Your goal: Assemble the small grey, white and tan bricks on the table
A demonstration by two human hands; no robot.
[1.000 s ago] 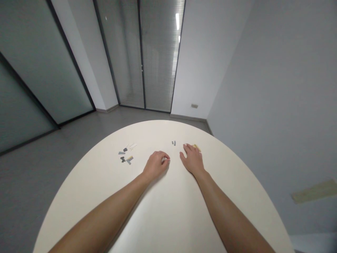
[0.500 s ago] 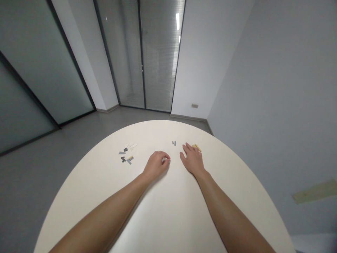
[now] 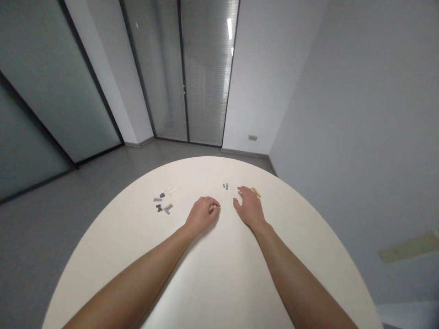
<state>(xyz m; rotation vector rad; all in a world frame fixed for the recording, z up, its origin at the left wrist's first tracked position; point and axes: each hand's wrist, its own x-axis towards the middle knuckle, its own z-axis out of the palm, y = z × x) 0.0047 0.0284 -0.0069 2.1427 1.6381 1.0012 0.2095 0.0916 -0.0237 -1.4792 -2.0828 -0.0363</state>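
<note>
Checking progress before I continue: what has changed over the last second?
The right hand has drawn its fingers slightly closer together; no grasp or release is visible. The curled left hand, the small yellow pieces and the two small gray pieces on the round cream tabletop stayed put.

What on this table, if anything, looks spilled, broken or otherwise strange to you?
Nothing stands out. On the left, dark pieces lie loosely grouped with others on the table; a yellow piece lies next to the right hand. No spill shows, though the pieces are too small to check for damage.
</note>
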